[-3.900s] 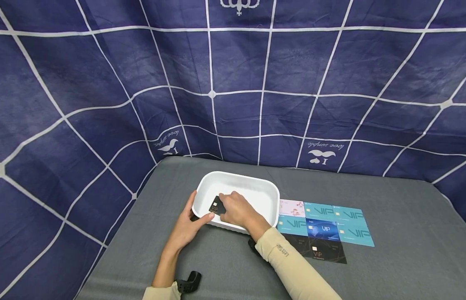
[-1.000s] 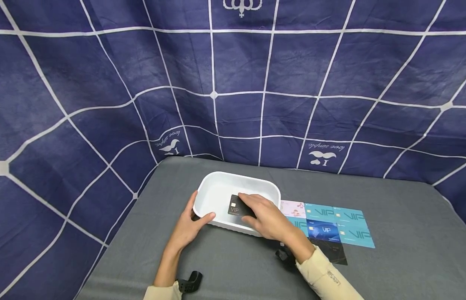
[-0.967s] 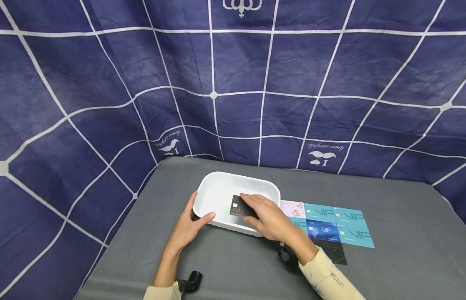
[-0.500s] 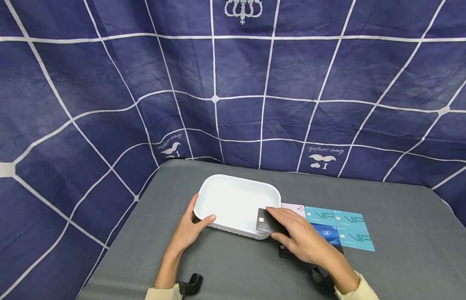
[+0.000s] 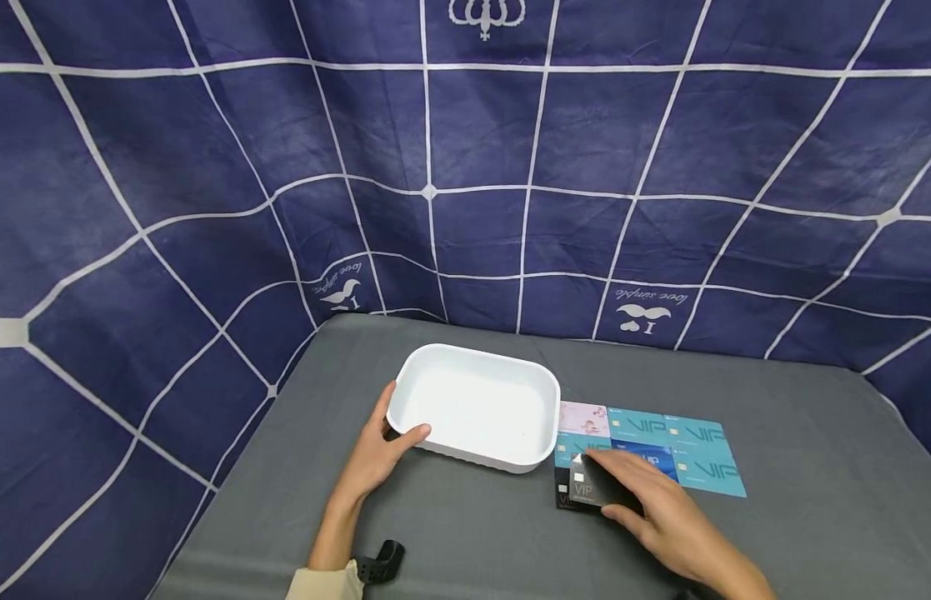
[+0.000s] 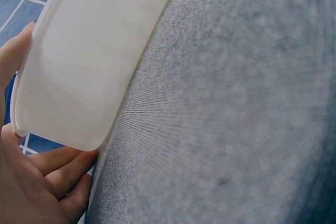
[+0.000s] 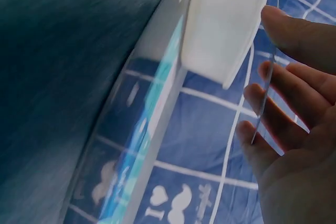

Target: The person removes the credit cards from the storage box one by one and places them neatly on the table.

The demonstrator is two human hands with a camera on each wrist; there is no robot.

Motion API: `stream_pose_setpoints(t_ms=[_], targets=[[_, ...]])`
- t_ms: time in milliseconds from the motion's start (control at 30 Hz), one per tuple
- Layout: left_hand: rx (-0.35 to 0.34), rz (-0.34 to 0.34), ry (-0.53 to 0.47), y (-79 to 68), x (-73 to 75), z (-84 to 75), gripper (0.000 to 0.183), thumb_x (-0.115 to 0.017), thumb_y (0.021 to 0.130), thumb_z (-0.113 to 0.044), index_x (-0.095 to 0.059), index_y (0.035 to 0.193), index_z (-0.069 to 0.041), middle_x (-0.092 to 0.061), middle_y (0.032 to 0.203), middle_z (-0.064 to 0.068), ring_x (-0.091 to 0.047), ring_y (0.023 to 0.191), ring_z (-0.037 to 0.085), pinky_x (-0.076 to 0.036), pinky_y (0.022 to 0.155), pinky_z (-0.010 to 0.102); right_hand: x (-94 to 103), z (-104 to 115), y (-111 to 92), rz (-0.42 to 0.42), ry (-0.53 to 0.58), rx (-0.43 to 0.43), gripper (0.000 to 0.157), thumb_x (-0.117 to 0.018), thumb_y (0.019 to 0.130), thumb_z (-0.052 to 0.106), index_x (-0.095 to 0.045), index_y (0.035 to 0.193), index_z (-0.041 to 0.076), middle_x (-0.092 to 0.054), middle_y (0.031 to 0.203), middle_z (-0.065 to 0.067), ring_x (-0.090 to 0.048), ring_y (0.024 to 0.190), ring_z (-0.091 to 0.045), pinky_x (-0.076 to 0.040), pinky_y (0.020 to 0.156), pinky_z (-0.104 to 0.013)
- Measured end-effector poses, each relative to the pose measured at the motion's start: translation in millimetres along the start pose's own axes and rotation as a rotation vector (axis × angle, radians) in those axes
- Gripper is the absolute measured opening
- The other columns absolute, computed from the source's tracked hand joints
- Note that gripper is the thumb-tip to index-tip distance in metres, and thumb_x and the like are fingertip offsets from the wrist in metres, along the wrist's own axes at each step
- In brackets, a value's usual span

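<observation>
My left hand (image 5: pixel 371 458) holds the left end of a white rectangular tray (image 5: pixel 473 408), thumb at its front rim. In the left wrist view, fingers (image 6: pixel 65 174) reach round the corner of the tray (image 6: pixel 94 61). My right hand (image 5: pixel 663 512) pinches a black VIP card (image 5: pixel 585 479) with a chip, thumb on one edge and fingers on the opposite one. This card overlaps another black card (image 5: pixel 562 490) in the front row of laid-out cards. Seen edge-on in the right wrist view, the held card (image 7: pixel 266 87) stands off the tabletop cards.
Right of the tray, cards lie edge to edge: a pink one (image 5: pixel 583 418), several teal ones (image 5: pixel 638 425) and a dark blue one (image 5: pixel 653 457). Grey cloth (image 5: pixel 810 433) covers the table. A blue checked curtain (image 5: pixel 585 233) hangs behind and at the left.
My right hand has lifted the black card out of the tray and carried it right, over the front row of cards. My left hand stays at the tray.
</observation>
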State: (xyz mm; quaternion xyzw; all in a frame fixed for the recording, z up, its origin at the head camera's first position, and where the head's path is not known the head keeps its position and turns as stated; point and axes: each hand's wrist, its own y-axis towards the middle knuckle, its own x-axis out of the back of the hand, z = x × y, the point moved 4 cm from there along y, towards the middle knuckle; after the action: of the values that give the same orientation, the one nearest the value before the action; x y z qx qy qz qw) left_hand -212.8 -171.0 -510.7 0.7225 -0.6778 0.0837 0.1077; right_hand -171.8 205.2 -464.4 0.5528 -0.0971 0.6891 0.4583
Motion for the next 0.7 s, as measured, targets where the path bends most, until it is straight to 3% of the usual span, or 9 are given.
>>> stream_pose_setpoints(t_ms=[133,200,333,433,567,700], targets=[[0.005,0.007,0.002,1.3,-0.4,-0.8,0.098,-0.078,0.087,-0.027,-0.013,0.16,-0.015,-0.025,0.158,0.02,-0.028,0.142,0.037,-0.031,0.107,0.052,8.1,-9,-13,-0.015,-0.025,-0.03,0.083,-0.087,0.072,0.006,-0.051,0.145,0.021,-0.056,0.136,0.005,-0.051,0.123,-0.016,-0.022,0.101,-0.007],[0.008,0.006,0.003,1.2,-0.3,-1.3,0.098,-0.078,0.087,-0.026,-0.013,0.16,-0.014,-0.024,0.158,0.021,-0.028,0.142,0.038,-0.031,0.107,0.053,12.6,-15,-20,-0.011,-0.061,-0.061,0.083,-0.088,0.07,0.006,-0.052,0.144,0.019,-0.057,0.134,0.004,-0.052,0.12,-0.016,-0.027,0.099,-0.01],[0.014,0.007,0.001,0.6,0.0,-0.2,0.098,-0.077,0.087,-0.025,-0.012,0.16,-0.014,-0.025,0.157,0.022,-0.028,0.142,0.038,-0.03,0.107,0.053,22.4,-32,-35,0.012,-0.151,-0.142,0.081,-0.089,0.067,0.007,-0.056,0.14,0.013,-0.059,0.127,0.001,-0.055,0.112,-0.02,-0.045,0.089,-0.033],[0.018,0.006,0.006,1.4,-1.1,0.5,0.098,-0.078,0.087,-0.025,-0.013,0.16,-0.014,-0.027,0.156,0.023,-0.031,0.141,0.037,-0.031,0.106,0.052,29.6,-50,-51,0.027,-0.183,-0.189,0.079,-0.09,0.065,0.006,-0.058,0.137,0.01,-0.061,0.123,-0.005,-0.057,0.109,-0.027,-0.045,0.082,-0.051],[0.019,0.0,0.007,2.3,-2.0,0.0,0.097,-0.079,0.086,-0.027,-0.015,0.159,-0.016,-0.029,0.156,0.022,-0.032,0.141,0.036,-0.032,0.106,0.052,39.7,-72,-70,0.042,-0.204,-0.22,0.08,-0.09,0.063,0.007,-0.058,0.137,0.009,-0.063,0.121,-0.011,-0.059,0.105,-0.033,-0.045,0.079,-0.052],[0.017,-0.006,0.003,1.3,-0.7,-1.1,0.098,-0.079,0.086,-0.026,-0.015,0.159,-0.015,-0.026,0.157,0.02,-0.03,0.142,0.036,-0.03,0.107,0.052,47.8,-85,-79,0.031,-0.229,-0.208,0.086,-0.091,0.062,0.006,-0.056,0.14,0.01,-0.063,0.12,-0.011,-0.059,0.102,-0.031,-0.048,0.077,-0.04]])
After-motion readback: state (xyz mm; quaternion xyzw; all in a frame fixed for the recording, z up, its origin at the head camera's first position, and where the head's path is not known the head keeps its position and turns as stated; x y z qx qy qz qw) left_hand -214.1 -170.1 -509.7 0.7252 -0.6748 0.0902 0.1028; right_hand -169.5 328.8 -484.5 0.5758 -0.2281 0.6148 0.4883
